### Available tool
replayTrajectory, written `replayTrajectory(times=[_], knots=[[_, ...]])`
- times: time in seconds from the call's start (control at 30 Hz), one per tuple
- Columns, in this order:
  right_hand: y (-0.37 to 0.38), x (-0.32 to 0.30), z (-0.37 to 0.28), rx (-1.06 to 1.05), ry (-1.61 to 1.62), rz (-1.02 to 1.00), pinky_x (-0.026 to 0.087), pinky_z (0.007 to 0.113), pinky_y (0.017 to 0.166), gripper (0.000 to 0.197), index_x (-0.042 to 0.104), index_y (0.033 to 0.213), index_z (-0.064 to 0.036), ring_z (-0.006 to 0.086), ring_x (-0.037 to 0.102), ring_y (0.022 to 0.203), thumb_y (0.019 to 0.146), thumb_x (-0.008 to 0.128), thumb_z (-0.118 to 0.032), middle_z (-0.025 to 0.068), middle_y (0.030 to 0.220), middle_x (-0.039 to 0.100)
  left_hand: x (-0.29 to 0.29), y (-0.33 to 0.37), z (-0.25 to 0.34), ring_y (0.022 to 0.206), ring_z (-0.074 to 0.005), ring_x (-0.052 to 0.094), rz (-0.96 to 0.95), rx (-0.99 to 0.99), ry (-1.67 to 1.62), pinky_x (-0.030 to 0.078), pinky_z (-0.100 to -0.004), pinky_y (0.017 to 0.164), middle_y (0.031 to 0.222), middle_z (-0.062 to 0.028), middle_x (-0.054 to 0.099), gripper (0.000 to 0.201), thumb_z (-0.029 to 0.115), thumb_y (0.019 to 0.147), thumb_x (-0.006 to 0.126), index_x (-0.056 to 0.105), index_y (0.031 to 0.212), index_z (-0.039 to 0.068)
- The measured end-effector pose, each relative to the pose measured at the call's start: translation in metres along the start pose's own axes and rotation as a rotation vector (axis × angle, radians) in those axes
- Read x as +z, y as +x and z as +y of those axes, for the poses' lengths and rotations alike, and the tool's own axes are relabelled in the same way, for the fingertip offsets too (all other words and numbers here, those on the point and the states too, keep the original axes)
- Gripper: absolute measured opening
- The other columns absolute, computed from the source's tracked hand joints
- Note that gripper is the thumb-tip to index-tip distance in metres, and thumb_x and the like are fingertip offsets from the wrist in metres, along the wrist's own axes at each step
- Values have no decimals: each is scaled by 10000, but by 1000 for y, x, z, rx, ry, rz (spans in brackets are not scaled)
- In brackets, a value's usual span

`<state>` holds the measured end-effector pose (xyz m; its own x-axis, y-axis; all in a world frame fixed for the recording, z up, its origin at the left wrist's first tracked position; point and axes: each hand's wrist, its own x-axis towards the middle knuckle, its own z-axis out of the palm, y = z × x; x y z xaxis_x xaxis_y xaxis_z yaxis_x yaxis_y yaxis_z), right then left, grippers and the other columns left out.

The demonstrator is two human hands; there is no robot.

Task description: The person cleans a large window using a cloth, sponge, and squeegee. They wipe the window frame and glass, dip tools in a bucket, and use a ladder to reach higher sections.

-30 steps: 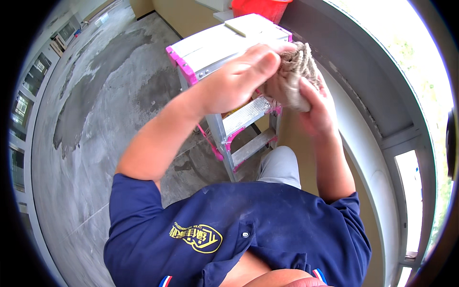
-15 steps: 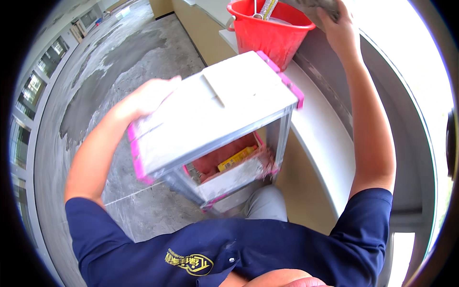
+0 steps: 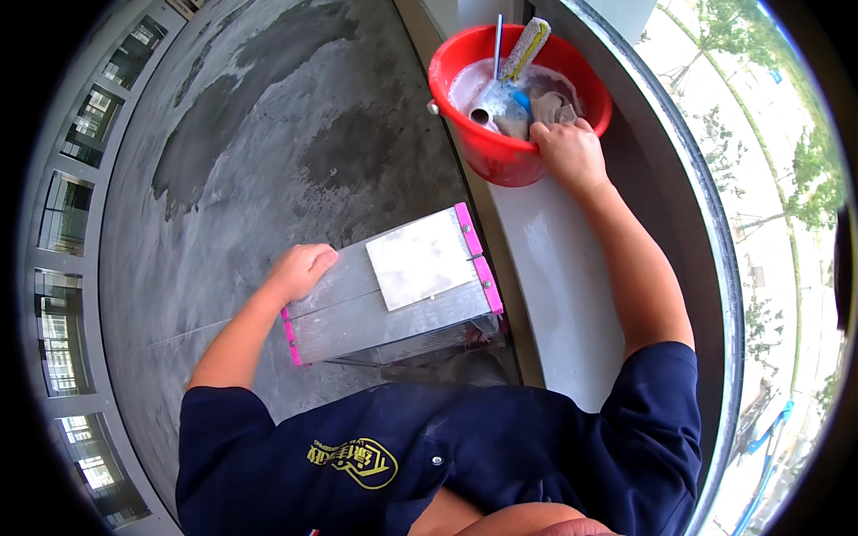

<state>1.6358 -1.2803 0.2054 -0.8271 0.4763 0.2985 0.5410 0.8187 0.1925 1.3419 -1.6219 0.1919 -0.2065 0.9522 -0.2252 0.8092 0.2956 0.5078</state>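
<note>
My right hand [image 3: 570, 154] is at the near rim of a red bucket [image 3: 505, 170], its fingers closed on a grey-brown cloth [image 3: 552, 104] inside. The bucket holds cloudy, soapy water, a white fluffy scrubber [image 3: 525, 49] with a yellow edge, and a thin metal rod [image 3: 498, 45]. Something small and blue [image 3: 521, 101] lies beside the cloth. My left hand [image 3: 304, 270] is closed over the far left edge of a metal step stool [image 3: 335, 308] with pink corners. A flat white square [image 3: 422, 259] rests on the stool's top.
Under the bucket runs a pale ledge [image 3: 554, 268] along the curved window frame [image 3: 715, 223], with trees outside the glass. Grey concrete floor with dark damp patches [image 3: 349, 147] spreads to the left. A row of windows [image 3: 63, 286] lines the far left wall.
My right hand has come down with the cloth from above the bucket's right side into the bucket. My view has tilted further down; my left hand stays on the stool.
</note>
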Motion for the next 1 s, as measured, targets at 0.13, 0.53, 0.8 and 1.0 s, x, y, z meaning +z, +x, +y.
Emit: replayTrajectory(times=[0.13,0.53,0.8,1.0], knots=[[-27,-11,-1,-62,64,61,423,337,688,54,532,713,-130,199,614,667,766,531,-141,32,644,594,-1,2,1,769,-376,580,17,-38,-2,449,-415,658,789,-182,615,358,358,913,479,598,857,25],[-167,-85,-33,33,237,-8,365,344,636,123,497,671,-131,189,535,638,688,618,-146,15,624,489,2,1,-3,776,-374,588,35,-28,10,461,-422,671,801,-179,625,364,366,914,479,611,849,33],[-233,-115,-77,173,246,-91,348,346,635,129,504,674,-129,189,518,645,669,633,-126,12,630,466,2,-2,-3,762,-384,584,44,-59,53,458,-433,660,785,-190,616,395,403,920,450,605,857,45],[-236,-139,-105,341,233,-206,370,378,734,169,548,761,-104,232,539,785,701,672,-201,42,744,539,-4,0,-7,810,-375,593,-40,-94,67,463,-443,693,844,-181,634,426,448,920,429,629,900,72]])
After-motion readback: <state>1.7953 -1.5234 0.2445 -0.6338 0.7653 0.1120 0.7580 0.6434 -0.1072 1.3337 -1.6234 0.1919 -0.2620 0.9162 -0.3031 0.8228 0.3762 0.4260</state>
